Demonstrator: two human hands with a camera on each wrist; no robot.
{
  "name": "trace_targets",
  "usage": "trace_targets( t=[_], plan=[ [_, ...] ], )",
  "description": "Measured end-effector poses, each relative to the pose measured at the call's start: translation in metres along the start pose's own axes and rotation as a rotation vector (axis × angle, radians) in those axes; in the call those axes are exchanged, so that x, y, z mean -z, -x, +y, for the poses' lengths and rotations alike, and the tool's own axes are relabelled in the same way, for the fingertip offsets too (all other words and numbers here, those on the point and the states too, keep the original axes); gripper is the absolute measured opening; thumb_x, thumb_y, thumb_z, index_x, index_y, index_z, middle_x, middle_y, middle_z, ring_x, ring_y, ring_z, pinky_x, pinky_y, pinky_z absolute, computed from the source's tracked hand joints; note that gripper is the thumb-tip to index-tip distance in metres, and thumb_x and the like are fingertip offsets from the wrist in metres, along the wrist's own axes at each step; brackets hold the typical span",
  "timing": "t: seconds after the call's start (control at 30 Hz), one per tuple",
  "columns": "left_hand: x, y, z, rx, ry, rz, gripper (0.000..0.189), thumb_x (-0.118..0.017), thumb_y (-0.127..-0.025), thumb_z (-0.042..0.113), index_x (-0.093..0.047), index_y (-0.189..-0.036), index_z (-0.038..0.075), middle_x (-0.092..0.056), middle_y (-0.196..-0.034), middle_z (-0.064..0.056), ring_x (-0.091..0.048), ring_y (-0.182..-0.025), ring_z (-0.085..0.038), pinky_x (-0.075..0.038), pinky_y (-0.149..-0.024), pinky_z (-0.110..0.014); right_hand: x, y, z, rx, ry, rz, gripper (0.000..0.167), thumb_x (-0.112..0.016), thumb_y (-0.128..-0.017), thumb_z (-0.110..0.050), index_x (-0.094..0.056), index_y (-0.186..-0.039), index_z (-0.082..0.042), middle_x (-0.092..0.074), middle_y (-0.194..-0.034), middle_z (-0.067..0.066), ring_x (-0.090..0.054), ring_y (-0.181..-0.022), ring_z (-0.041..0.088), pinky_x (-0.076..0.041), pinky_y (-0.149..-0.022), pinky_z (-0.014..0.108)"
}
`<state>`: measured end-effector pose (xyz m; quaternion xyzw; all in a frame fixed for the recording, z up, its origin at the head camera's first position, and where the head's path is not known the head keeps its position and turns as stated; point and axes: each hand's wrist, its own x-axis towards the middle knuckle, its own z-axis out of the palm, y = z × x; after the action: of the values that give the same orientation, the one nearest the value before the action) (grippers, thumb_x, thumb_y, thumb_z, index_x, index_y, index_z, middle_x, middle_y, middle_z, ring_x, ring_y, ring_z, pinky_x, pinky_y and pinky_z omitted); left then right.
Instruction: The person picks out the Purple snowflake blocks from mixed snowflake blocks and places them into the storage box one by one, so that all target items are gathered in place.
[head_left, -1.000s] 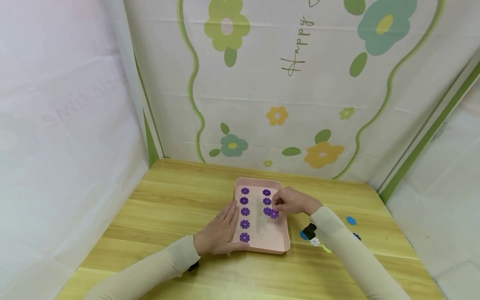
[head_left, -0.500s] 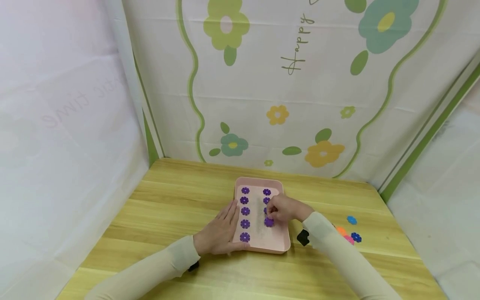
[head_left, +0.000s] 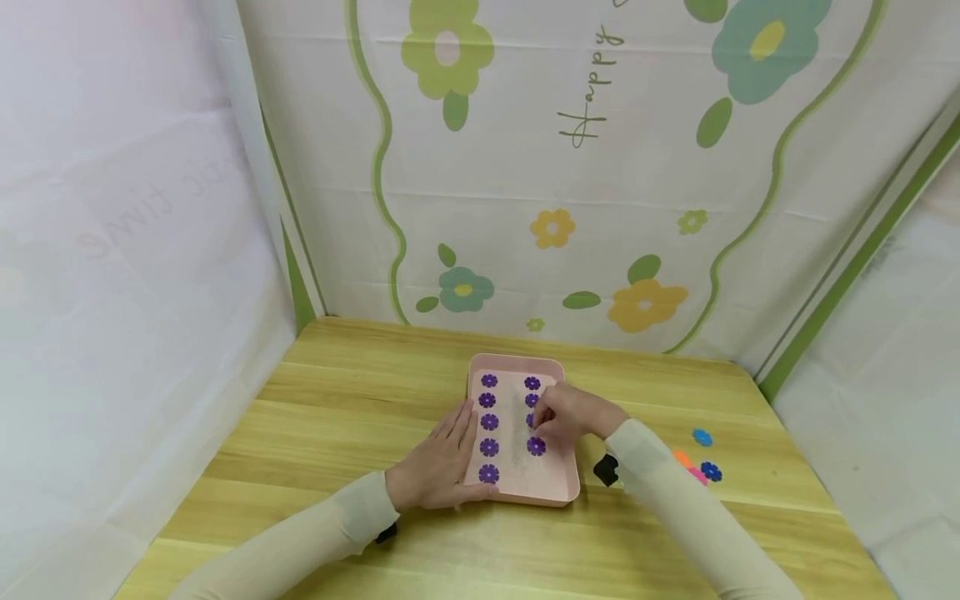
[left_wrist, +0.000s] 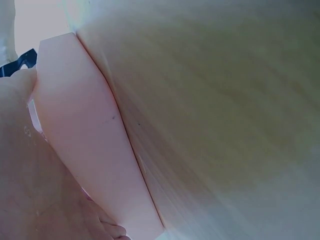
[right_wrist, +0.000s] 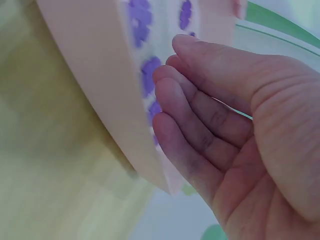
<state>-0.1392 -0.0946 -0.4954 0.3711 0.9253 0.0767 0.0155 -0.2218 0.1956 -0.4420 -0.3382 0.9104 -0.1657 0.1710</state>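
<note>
A pink tray holds purple flower-shaped pieces in two columns. The left column has several pieces, such as one purple flower piece. My left hand rests along the tray's left side, fingers straight over the rim and thumb at the near-left corner. Over the right column is my right hand, its fingertips just above the nearest flower piece of that column. In the right wrist view, the bent, relaxed fingers have nothing visible between them and the thumb. This hand partly hides pieces in the right column.
On the wooden table, right of the tray, lie a light blue flower piece, a dark blue one, an orange one and a pink one. The right sleeve covers part of that area. Printed curtains stand around the table.
My right hand brought a purple flower piece inward and toward me, to the near end of the right column, where it now lies. The left hand has kept its place on the tray.
</note>
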Motion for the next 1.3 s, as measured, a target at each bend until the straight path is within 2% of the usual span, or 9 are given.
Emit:
trace_targets(
  t=[0.17, 0.4, 0.57, 0.7, 0.83, 1.0, 1.13, 1.3],
  plan=[
    [0.001, 0.0, 0.0, -0.004, -0.001, 0.008, 0.115, -0.039, -0.099, 0.08, -0.018, -0.163, -0.013, -0.008, -0.172, -0.035, -0.011, -0.163, -0.047, -0.024, -0.133, -0.051, 0.02, 0.013, 0.001, 0.001, 0.036, 0.023, 0.007, -0.079, -0.094, -0.009, -0.082, -0.1, -0.007, -0.078, -0.093, -0.002, -0.069, -0.082, 0.004, -0.062, -0.077, 0.024],
    [0.002, 0.001, 0.002, -0.003, 0.012, 0.004, 0.114, -0.042, -0.1, 0.078, -0.018, -0.162, -0.013, -0.008, -0.172, -0.036, -0.011, -0.163, -0.046, -0.022, -0.134, -0.05, 0.043, 0.045, 0.012, -0.052, 0.072, 0.051, 0.019, -0.081, -0.093, -0.013, -0.079, -0.112, -0.007, -0.079, -0.109, 0.006, -0.072, -0.095, 0.018, -0.064, -0.089, 0.042],
    [0.0, 0.001, 0.002, -0.004, 0.025, 0.007, 0.113, -0.043, -0.1, 0.077, -0.017, -0.163, -0.013, -0.008, -0.172, -0.035, -0.01, -0.164, -0.046, -0.022, -0.134, -0.05, 0.05, 0.076, 0.026, -0.08, 0.135, 0.059, 0.029, -0.085, -0.09, -0.021, -0.078, -0.115, -0.007, -0.079, -0.112, 0.007, -0.073, -0.098, 0.021, -0.064, -0.088, 0.042],
    [0.0, 0.002, 0.003, -0.008, 0.026, 0.002, 0.114, -0.042, -0.1, 0.078, -0.017, -0.163, -0.013, -0.008, -0.172, -0.036, -0.01, -0.163, -0.047, -0.022, -0.134, -0.051, 0.048, 0.1, 0.037, -0.09, 0.195, 0.025, 0.032, -0.087, -0.088, -0.023, -0.078, -0.114, -0.007, -0.079, -0.11, 0.005, -0.073, -0.096, 0.021, -0.064, -0.085, 0.038],
    [0.001, 0.003, 0.003, -0.011, 0.013, 0.006, 0.114, -0.042, -0.1, 0.078, -0.019, -0.162, -0.014, -0.009, -0.172, -0.037, -0.012, -0.163, -0.048, -0.024, -0.133, -0.051, 0.041, 0.121, 0.051, -0.12, 0.192, -0.014, 0.033, -0.087, -0.088, -0.019, -0.076, -0.115, -0.004, -0.078, -0.111, 0.01, -0.073, -0.098, 0.027, -0.064, -0.085, 0.041],
    [0.001, 0.002, 0.002, -0.015, 0.005, 0.016, 0.113, -0.042, -0.1, 0.077, -0.019, -0.162, -0.014, -0.01, -0.171, -0.037, -0.013, -0.163, -0.048, -0.024, -0.133, -0.051, 0.033, 0.142, 0.069, -0.153, 0.175, -0.002, 0.028, -0.086, -0.088, -0.013, -0.076, -0.112, -0.003, -0.077, -0.108, 0.012, -0.072, -0.095, 0.029, -0.063, -0.082, 0.043],
    [0.001, 0.003, 0.001, -0.014, 0.007, 0.009, 0.114, -0.041, -0.1, 0.078, -0.019, -0.162, -0.014, -0.01, -0.172, -0.037, -0.012, -0.163, -0.047, -0.024, -0.133, -0.051, 0.025, 0.155, 0.081, -0.166, 0.174, 0.02, 0.021, -0.087, -0.086, -0.011, -0.076, -0.104, -0.006, -0.076, -0.1, 0.006, -0.069, -0.088, 0.021, -0.062, -0.076, 0.037],
    [0.001, 0.003, 0.001, -0.011, 0.004, 0.002, 0.114, -0.039, -0.1, 0.08, -0.018, -0.163, -0.013, -0.008, -0.172, -0.036, -0.011, -0.163, -0.047, -0.022, -0.134, -0.05, 0.014, 0.163, 0.094, -0.183, 0.161, 0.039, 0.017, -0.085, -0.087, -0.007, -0.07, -0.093, -0.012, -0.07, -0.091, -0.002, -0.058, -0.079, 0.01, -0.054, -0.068, 0.029]
  ],
)
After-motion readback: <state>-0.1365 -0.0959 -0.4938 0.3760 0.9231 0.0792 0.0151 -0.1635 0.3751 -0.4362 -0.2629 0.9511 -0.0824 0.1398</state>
